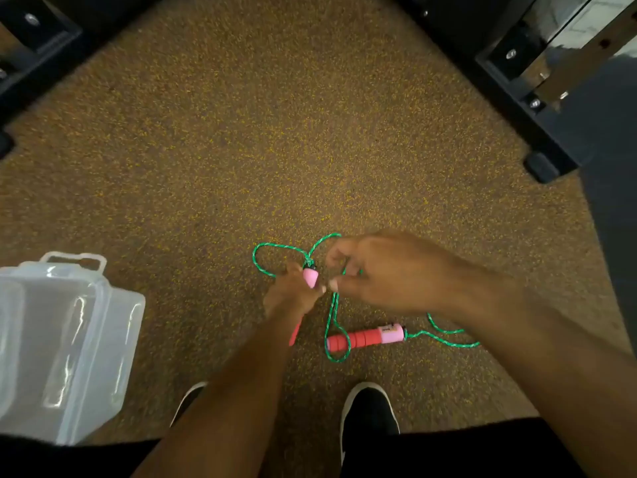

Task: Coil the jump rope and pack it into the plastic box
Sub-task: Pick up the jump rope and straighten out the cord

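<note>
Two bare hands work above a speckled brown floor (241,132). The left hand (293,293) grips one pink-tipped red handle (310,277). The right hand (386,274) pinches the green jump rope (332,312), which loops around a second handle (365,338) lying on the floor. A clear plastic box (69,339) sits well apart, at left.

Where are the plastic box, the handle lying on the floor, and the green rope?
plastic box (65,343): head view, on its clear side wall.
floor handle (365,337): head view, on its red grip.
green rope (262,248): head view, on the upper left loop.
</note>
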